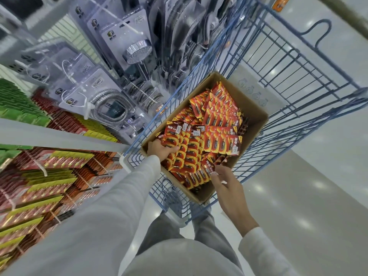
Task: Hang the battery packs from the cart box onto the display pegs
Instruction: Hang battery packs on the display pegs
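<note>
A brown cardboard box sits in a blue wire cart and is full of red-and-orange battery packs. My left hand reaches into the box's near left corner and its fingers curl round the end of a row of packs there. My right hand is at the box's near edge, fingertips pinching the packs at the row's near end. To the left, display pegs carry rows of red, yellow and green battery packs.
Clear blister packs of shower heads and hoses hang on the upper display, close to the cart's left side. A grey shelf rail crosses in front of the pegs. Glossy pale floor lies to the right of the cart.
</note>
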`<act>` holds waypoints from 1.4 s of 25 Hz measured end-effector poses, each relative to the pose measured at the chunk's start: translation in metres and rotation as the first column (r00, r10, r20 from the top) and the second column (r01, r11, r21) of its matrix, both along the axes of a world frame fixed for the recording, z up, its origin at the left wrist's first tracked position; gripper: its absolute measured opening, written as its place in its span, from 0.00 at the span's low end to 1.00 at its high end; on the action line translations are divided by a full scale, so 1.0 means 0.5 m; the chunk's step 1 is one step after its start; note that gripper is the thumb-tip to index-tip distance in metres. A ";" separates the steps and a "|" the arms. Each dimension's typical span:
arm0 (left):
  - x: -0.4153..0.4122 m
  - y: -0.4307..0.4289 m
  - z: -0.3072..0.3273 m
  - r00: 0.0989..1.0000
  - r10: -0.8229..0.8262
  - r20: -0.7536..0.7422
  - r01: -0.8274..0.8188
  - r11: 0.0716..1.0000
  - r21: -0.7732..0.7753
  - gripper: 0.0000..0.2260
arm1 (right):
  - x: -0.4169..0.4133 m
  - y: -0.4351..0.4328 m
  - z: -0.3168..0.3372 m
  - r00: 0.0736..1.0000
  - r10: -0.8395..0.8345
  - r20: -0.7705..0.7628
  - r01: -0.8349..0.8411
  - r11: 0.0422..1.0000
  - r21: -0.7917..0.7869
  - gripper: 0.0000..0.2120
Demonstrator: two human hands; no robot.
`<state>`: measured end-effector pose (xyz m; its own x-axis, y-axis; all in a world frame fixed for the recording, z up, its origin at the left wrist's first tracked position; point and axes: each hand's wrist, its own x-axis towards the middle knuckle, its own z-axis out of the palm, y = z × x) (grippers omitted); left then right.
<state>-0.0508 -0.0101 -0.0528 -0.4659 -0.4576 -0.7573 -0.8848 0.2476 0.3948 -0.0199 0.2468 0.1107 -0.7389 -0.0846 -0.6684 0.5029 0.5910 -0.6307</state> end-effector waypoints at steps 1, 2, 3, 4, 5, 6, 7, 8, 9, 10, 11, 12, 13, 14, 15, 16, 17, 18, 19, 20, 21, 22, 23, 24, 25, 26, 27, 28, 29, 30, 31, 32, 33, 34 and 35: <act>0.000 0.007 0.004 1.000 0.016 -0.007 -0.016 1.000 0.015 0.42 | -0.001 -0.003 -0.004 1.000 0.003 -0.007 -0.003 1.000 -0.005 0.16; -0.002 0.013 0.015 1.000 0.027 -0.006 -0.027 1.000 -0.006 0.41 | -0.002 -0.008 -0.007 1.000 0.010 -0.010 -0.010 1.000 -0.008 0.16; -0.002 0.019 0.023 1.000 0.025 0.003 -0.025 0.998 -0.060 0.42 | -0.002 -0.013 -0.010 1.000 0.015 -0.011 -0.015 1.000 -0.010 0.16; -0.003 0.027 0.035 1.000 0.002 0.013 0.000 0.992 -0.125 0.43 | -0.004 -0.019 -0.013 1.000 0.016 -0.007 -0.016 1.000 -0.008 0.16; -0.001 0.036 0.048 1.000 -0.021 0.004 0.022 0.984 -0.179 0.41 | -0.005 -0.023 -0.016 1.000 0.017 -0.003 -0.017 1.000 -0.005 0.16; 0.003 0.043 0.057 0.999 -0.031 -0.022 0.026 0.979 -0.203 0.38 | -0.007 -0.029 -0.018 1.000 0.028 0.001 -0.028 1.000 -0.003 0.16; 0.009 0.047 0.072 0.997 -0.018 -0.081 0.003 0.983 -0.185 0.34 | -0.010 -0.036 -0.018 0.999 0.046 -0.003 -0.046 0.999 -0.004 0.16; 0.016 0.051 0.090 0.984 0.060 -0.168 -0.078 0.992 -0.102 0.28 | -0.014 -0.045 -0.018 0.998 0.062 -0.004 -0.062 0.998 -0.001 0.16; 0.024 0.054 0.109 0.950 0.185 -0.250 -0.185 0.983 0.024 0.20 | -0.018 -0.054 -0.021 0.997 0.072 -0.003 -0.072 0.997 0.000 0.17; 0.030 0.055 0.132 0.904 0.308 -0.298 -0.275 0.950 0.148 0.13 | -0.022 -0.065 -0.026 0.996 0.085 0.000 -0.085 0.996 0.006 0.17; 0.040 0.053 0.156 0.855 0.403 -0.328 -0.337 0.910 0.241 0.08 | -0.027 -0.079 -0.036 0.995 0.102 0.001 -0.102 0.995 0.010 0.18; 0.053 0.046 0.181 0.811 0.470 -0.349 -0.379 0.876 0.299 0.07 | -0.034 -0.096 -0.045 0.992 0.124 0.006 -0.124 0.992 0.017 0.18; 0.068 0.038 0.203 0.779 0.517 -0.354 -0.405 0.847 0.345 0.07 | -0.043 -0.117 -0.057 0.989 0.145 0.005 -0.145 0.989 0.018 0.18; 0.087 0.027 0.220 0.763 0.547 -0.346 -0.418 0.825 0.381 0.09 | -0.054 -0.142 -0.069 0.987 0.157 0.021 -0.157 0.987 0.016 0.17; 0.108 0.016 0.239 0.745 0.569 -0.347 -0.425 0.807 0.411 0.10 | -0.067 -0.169 -0.085 0.988 0.150 0.043 -0.150 0.989 -0.001 0.17; 0.133 0.006 0.257 0.731 0.588 -0.347 -0.432 0.792 0.432 0.12 | -0.081 -0.200 -0.102 0.987 0.132 0.088 -0.132 0.991 -0.009 0.17; 0.161 -0.002 0.271 0.720 0.602 -0.345 -0.435 0.779 0.451 0.14 | -0.095 -0.230 -0.125 0.985 0.114 0.127 -0.113 0.993 -0.015 0.18; 0.189 -0.008 0.285 0.709 0.614 -0.347 -0.439 0.769 0.465 0.15 | -0.109 -0.261 -0.140 0.979 0.102 0.174 -0.104 0.995 0.001 0.19; 0.219 -0.014 0.295 0.699 0.626 -0.346 -0.450 0.761 0.468 0.15 | -0.118 -0.289 -0.163 0.975 0.093 0.204 -0.097 0.995 0.010 0.20; 0.246 -0.017 0.311 0.696 0.626 -0.351 -0.453 0.763 0.461 0.15 | -0.125 -0.317 -0.180 0.970 0.072 0.233 -0.083 0.996 0.036 0.20; 0.271 -0.021 0.322 0.696 0.623 -0.357 -0.462 0.769 0.441 0.14 | -0.126 -0.337 -0.204 0.967 0.039 0.251 -0.057 0.996 0.063 0.20; 0.293 -0.023 0.333 0.696 0.622 -0.357 -0.473 0.773 0.423 0.14 | -0.125 -0.355 -0.215 0.959 -0.008 0.284 -0.020 0.995 0.095 0.21; 0.312 -0.025 0.340 0.693 0.628 -0.354 -0.486 0.770 0.414 0.15 | -0.121 -0.368 -0.231 0.951 -0.065 0.303 0.035 0.994 0.105 0.21; 0.327 -0.028 0.343 0.688 0.638 -0.344 -0.502 0.762 0.409 0.15 | -0.115 -0.378 -0.236 0.934 -0.123 0.335 0.098 0.991 0.091 0.22; 0.338 -0.030 0.348 0.685 0.648 -0.334 -0.514 0.754 0.409 0.16 | -0.107 -0.387 -0.249 0.926 -0.177 0.333 0.155 0.984 0.090 0.23; 0.343 -0.032 0.353 0.680 0.655 -0.328 -0.524 0.748 0.407 0.17 | -0.099 -0.394 -0.253 0.924 -0.225 0.309 0.192 0.972 0.132 0.24; 0.346 -0.035 0.354 0.679 0.658 -0.326 -0.529 0.746 0.404 0.18 | -0.095 -0.398 -0.264 0.932 -0.259 0.252 0.216 0.959 0.185 0.25; 0.349 -0.037 0.355 0.678 0.659 -0.326 -0.533 0.746 0.400 0.18 | -0.091 -0.399 -0.265 0.928 -0.306 0.212 0.266 0.944 0.198 0.24; 0.349 -0.039 0.356 0.675 0.661 -0.328 -0.538 0.745 0.394 0.16 | -0.088 -0.400 -0.264 0.925 -0.332 0.183 0.305 0.939 0.161 0.22; 0.347 -0.040 0.359 0.671 0.661 -0.335 -0.538 0.745 0.395 0.15 | -0.086 -0.400 -0.264 0.920 -0.342 0.193 0.327 0.939 0.106 0.20; 0.347 -0.040 0.362 0.668 0.662 -0.340 -0.537 0.745 0.396 0.15 | -0.082 -0.391 -0.263 0.924 -0.331 0.193 0.327 0.944 0.052 0.17; 0.343 -0.039 0.367 0.666 0.665 -0.338 -0.539 0.742 0.399 0.15 | -0.079 -0.382 -0.258 0.931 -0.309 0.196 0.310 0.950 0.027 0.16; 0.340 -0.036 0.372 0.663 0.668 -0.338 -0.540 0.739 0.402 0.15 | -0.076 -0.369 -0.248 0.937 -0.302 0.176 0.306 0.952 0.006 0.16; 0.335 -0.034 0.376 0.661 0.669 -0.341 -0.539 0.739 0.405 0.15 | -0.075 -0.355 -0.240 0.942 -0.294 0.161 0.300 0.954 -0.016 0.16; 0.330 -0.032 0.379 0.657 0.672 -0.341 -0.543 0.736 0.405 0.15 | -0.074 -0.339 -0.231 0.951 -0.278 0.136 0.287 0.957 -0.050 0.16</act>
